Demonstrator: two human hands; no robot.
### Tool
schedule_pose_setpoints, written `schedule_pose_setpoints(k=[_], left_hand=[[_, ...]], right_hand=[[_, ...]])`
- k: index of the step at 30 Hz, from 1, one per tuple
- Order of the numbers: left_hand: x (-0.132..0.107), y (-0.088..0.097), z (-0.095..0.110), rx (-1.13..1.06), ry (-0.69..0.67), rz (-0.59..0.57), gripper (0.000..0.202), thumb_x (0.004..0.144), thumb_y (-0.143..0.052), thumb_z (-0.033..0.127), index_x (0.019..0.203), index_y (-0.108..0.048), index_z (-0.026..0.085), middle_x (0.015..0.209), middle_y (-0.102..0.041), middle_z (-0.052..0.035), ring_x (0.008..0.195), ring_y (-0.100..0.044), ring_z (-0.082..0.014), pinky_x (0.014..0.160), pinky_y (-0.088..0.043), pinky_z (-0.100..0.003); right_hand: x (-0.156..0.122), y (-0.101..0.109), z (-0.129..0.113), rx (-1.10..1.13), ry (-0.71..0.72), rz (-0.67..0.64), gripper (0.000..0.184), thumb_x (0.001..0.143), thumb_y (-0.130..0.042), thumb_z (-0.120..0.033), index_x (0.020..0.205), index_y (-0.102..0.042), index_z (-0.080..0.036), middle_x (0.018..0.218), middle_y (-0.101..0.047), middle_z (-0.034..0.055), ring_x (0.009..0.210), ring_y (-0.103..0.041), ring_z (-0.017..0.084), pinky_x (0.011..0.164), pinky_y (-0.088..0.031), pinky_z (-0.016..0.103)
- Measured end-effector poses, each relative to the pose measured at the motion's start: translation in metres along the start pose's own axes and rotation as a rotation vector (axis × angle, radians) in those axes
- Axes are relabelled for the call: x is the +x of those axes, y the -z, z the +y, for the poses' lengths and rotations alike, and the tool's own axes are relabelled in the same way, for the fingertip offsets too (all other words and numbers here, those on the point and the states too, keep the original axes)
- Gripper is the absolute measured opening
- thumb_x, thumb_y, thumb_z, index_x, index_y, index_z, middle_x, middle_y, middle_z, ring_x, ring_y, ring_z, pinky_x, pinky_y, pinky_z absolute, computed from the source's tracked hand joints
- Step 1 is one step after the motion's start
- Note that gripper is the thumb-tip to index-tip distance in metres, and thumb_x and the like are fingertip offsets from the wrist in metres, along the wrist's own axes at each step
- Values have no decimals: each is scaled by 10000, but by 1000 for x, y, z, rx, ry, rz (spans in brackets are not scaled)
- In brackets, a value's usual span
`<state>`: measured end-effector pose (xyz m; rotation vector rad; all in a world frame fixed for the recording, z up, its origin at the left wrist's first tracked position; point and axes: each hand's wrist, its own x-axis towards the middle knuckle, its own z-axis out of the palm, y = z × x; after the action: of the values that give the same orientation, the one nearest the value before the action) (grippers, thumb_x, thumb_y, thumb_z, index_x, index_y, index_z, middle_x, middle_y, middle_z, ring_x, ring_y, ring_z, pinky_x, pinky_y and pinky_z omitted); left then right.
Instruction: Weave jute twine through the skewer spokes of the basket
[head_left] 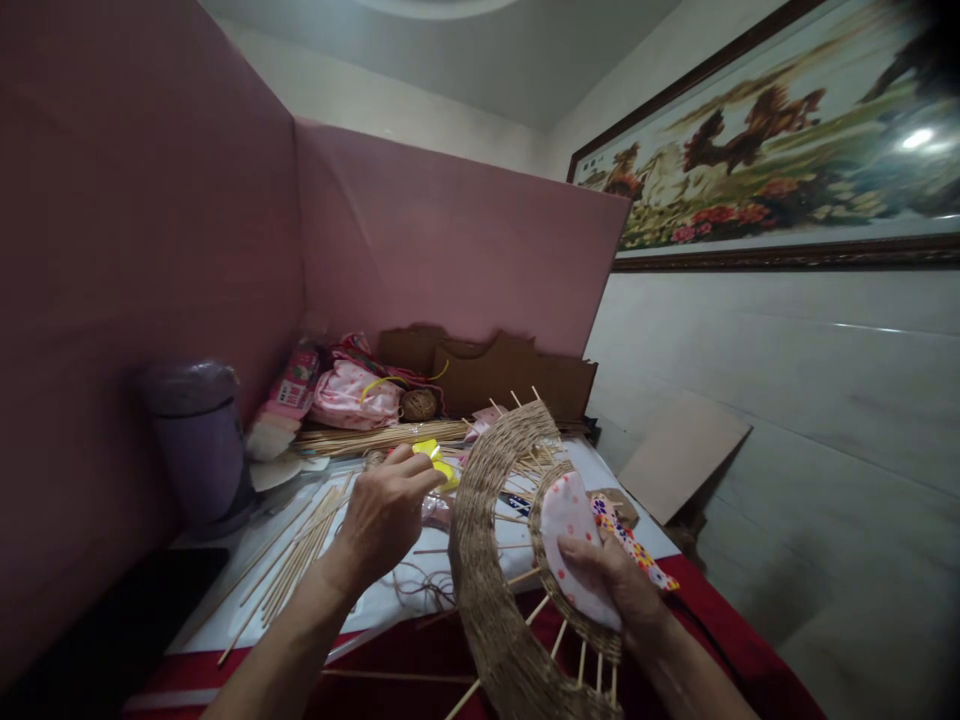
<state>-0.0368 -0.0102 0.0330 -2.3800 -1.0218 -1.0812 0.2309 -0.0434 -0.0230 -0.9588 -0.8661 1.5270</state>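
Observation:
My right hand (619, 580) grips a half-round woven fan by its middle, thumb on the pale dotted cloth (571, 530). Around that cloth runs a narrow woven band, and thin wooden sticks spread from it to a wide outer band of brown twine (480, 540). Stick ends poke out at the upper edge. Left of the fan, my left hand (394, 510) is raised with its fingers curled together in a pinch. What lies between those fingertips, if anything, is hidden. A yellow piece (437, 462) shows just behind that hand.
Loose wooden sticks (304, 545) lie on the white sheet at the left, near a lidded purple bin (199, 450). Pink cloth (356, 393), a twine ball (418, 404) and cut cardboard (517, 370) stand against the pink partition. Flowered cloth (637, 555) is at the right.

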Motion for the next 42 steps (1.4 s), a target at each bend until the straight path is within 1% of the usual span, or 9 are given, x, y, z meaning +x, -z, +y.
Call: schedule_pose_setpoints(k=[6, 12, 14, 17, 20, 24, 31, 36, 42], left_hand=[[0, 1, 2, 68, 16, -39, 252, 870, -445, 170, 891, -692, 212, 748, -627, -48, 789, -511, -188, 630, -414, -280], [2, 4, 2, 34, 45, -96, 295, 857, -439, 138, 907, -706, 253, 746, -616, -42, 799, -483, -193, 612, -386, -274], [1, 5, -2, -69, 85, -109, 326, 848, -442, 119, 913, -718, 278, 735, -615, -37, 814, -484, -191, 645, -396, -281], [-1, 3, -11, -352, 183, -159, 355, 822, -455, 99, 922, -730, 300, 743, -627, -29, 813, -507, -178, 705, -416, -297], [-5, 0, -18, -644, 305, -234, 342, 799, -468, 115, 945, -728, 282, 760, -639, -32, 780, -538, -168, 697, -428, -296], [-6, -3, -19, -874, 430, -247, 309, 790, -493, 148, 946, -728, 274, 795, -659, -39, 757, -555, -149, 671, -428, -274], [-2, 0, -10, -1008, 515, -208, 371, 687, -528, 49, 907, -736, 263, 853, -719, -36, 763, -597, -136, 681, -450, -257], [0, -1, -7, -1064, 555, -217, 292, 696, -588, 113, 913, -735, 240, 917, -732, -57, 812, -632, -161, 734, -475, -287], [-1, -3, -8, -1081, 567, -220, 239, 715, -634, 227, 933, -731, 232, 883, -736, -60, 721, -608, -138, 649, -459, -248]], right_hand=[[0, 0, -1, 10, 8, -5, 351, 590, -787, -249, 879, -632, -125, 639, -658, 22, 491, -581, 129, 541, -489, 264], [-4, -5, -4, -6, 23, -15, 323, 612, -773, -247, 871, -629, -119, 701, -678, 48, 540, -614, 150, 504, -478, 243], [-6, -5, -4, 6, 12, -29, 308, 616, -769, -238, 864, -629, -120, 681, -673, 41, 514, -601, 135, 487, -469, 231], [-7, -4, -4, 48, -14, -51, 281, 609, -768, -219, 839, -635, -125, 660, -674, 36, 512, -610, 133, 494, -477, 223], [-9, -2, -4, 93, -39, -74, 270, 601, -765, -210, 825, -649, -116, 675, -691, 60, 542, -638, 148, 521, -499, 224], [-8, 0, -4, 145, -59, -109, 248, 602, -758, -208, 806, -665, -104, 658, -701, 87, 534, -653, 170, 511, -520, 235], [-7, 0, -1, 221, -81, -106, 245, 575, -778, -184, 785, -681, -102, 648, -710, 87, 543, -671, 186, 514, -548, 240], [-9, -4, 0, 272, -63, -106, 234, 575, -777, -170, 778, -682, -107, 640, -709, 72, 508, -659, 170, 497, -544, 227], [-11, -11, -1, 272, -49, -86, 244, 556, -785, -171, 763, -669, -115, 649, -712, 67, 484, -651, 172, 477, -538, 234]])
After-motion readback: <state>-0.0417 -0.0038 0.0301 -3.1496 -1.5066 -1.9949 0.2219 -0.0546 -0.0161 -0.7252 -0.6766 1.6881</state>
